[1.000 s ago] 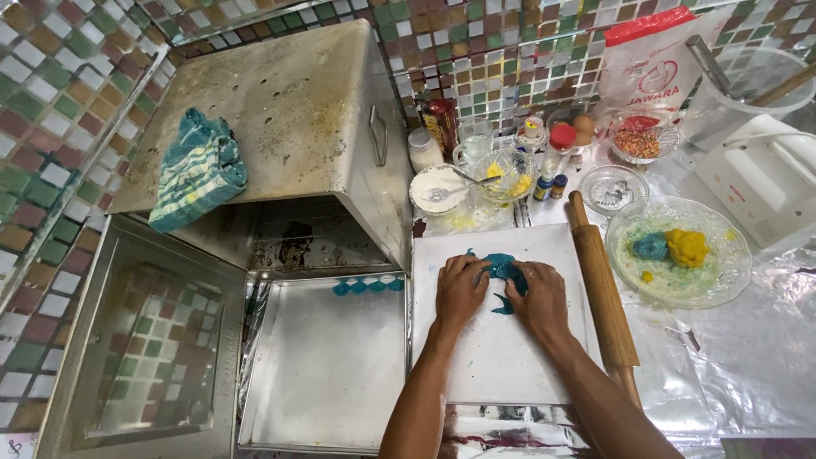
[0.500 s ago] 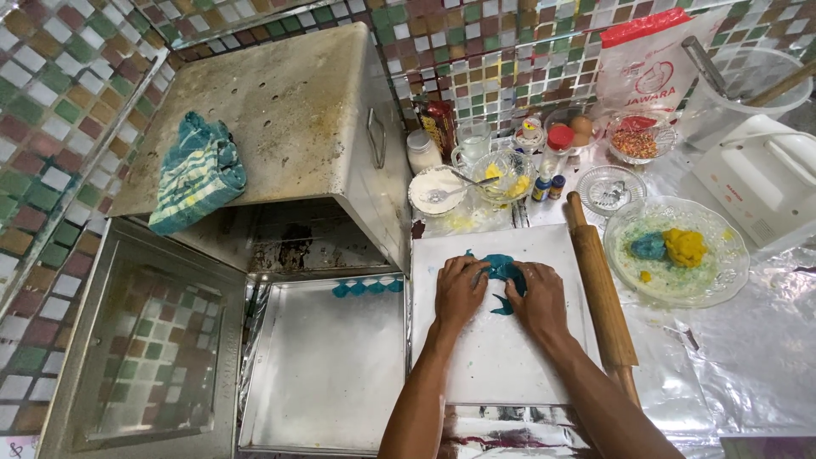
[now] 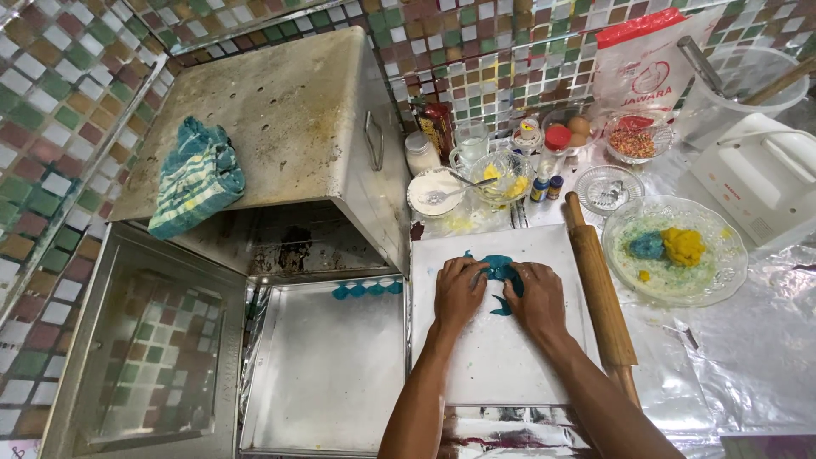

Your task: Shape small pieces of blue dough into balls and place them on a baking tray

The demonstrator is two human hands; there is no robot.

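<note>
- Left hand (image 3: 460, 291) and right hand (image 3: 535, 295): both pressed palm-down, fingers spread flat, on the lump of teal-blue dough (image 3: 497, 269); neither hand clenched, dough pinned rather than grasped.
- Compared with the two earlier views: no visible shift of hands or dough; same pose, same place. Judged as a steady press or knead under way, not a new step.
- Teal-blue dough: lying at the far half of the white rectangular work board (image 3: 497, 365), partly hidden under the fingers, with a small torn piece just beside the right thumb.
- White rectangular work board: bare and lightly floured toward the near edge, resting on the foil-covered table (image 3: 756, 357).
- Long wooden rolling pin (image 3: 602, 293): lying along the board's right edge, just beside the right wrist; nearest thing to foul an outward move of that hand.
- Shallow metal baking tray (image 3: 327, 374): left of the board, carrying a row of small teal dough pieces (image 3: 367, 289) at its far edge.
- Clear glass plate (image 3: 676, 251): right of the pin, holding a blue and a yellow dough lump.
- Metal box oven (image 3: 280, 144): beyond the tray, door (image 3: 144, 348) swung down and open, green-striped cloth (image 3: 197, 177) on top.
- Far edge of table: white bowl with spoon (image 3: 436, 192), small jars, bottles and glass dishes crowded together, well apart from the hands.
</note>
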